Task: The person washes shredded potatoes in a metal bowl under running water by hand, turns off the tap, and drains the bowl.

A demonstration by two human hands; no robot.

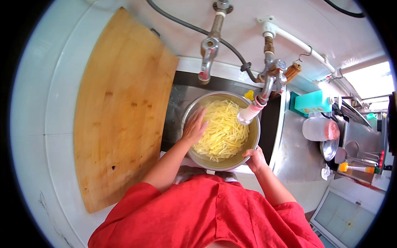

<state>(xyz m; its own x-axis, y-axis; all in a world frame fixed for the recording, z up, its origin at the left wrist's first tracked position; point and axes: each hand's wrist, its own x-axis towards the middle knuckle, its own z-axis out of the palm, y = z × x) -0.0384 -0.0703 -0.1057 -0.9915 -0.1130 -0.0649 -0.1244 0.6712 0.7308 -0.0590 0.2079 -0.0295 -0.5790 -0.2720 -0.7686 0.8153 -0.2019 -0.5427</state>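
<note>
A round metal basin [256, 138] stands in the sink, holding pale yellow shredded potato [223, 130] in cloudy water. My left hand [194, 127] is over the basin's left side, fingers stretched out and lying at the edge of the shreds. At the lower right, my right hand [255, 159] grips the basin's rim, thumb on top; its other fingers are partly hidden. Above the basin's right side hangs the tap [269, 84] with a pink and white nozzle [250, 113]. No stream of water can be made out from it.
A large wooden board [124, 111] leans at the left of the sink [173, 97]. A second tap [209, 53] juts from the wall. On the steel counter [295, 159] at right stand a teal bottle [313, 102], a translucent jug [316, 129], a metal bowl [329, 149] and several utensils.
</note>
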